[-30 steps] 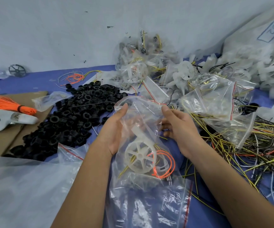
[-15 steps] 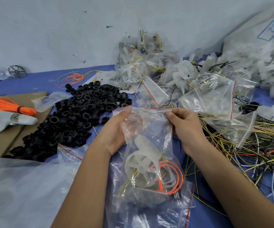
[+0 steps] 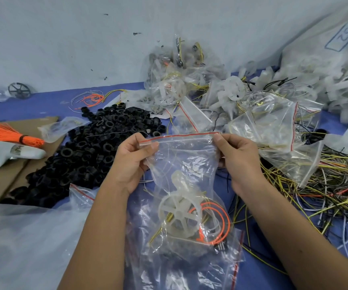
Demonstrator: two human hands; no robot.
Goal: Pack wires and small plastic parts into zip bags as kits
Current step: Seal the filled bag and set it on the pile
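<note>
Zip bag (image 3: pixel 184 164) held up by its red-striped top edge, between both hands.

Left hand (image 3: pixel 130 162) and right hand (image 3: pixel 240 162) each pinch a top corner; inside sit a white spoked wheel (image 3: pixel 178 212) and coiled orange wire (image 3: pixel 214 222). Empty bags (image 3: pixel 217 275) lie beneath on the blue surface (image 3: pixel 43 105), black rings (image 3: pixel 89 147) left, filled bags (image 3: pixel 273 130) right.

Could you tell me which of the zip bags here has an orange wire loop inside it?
The zip bag pinched at its red strip by the left hand and right hand; its orange wire loop lies beside a white wheel.
</note>
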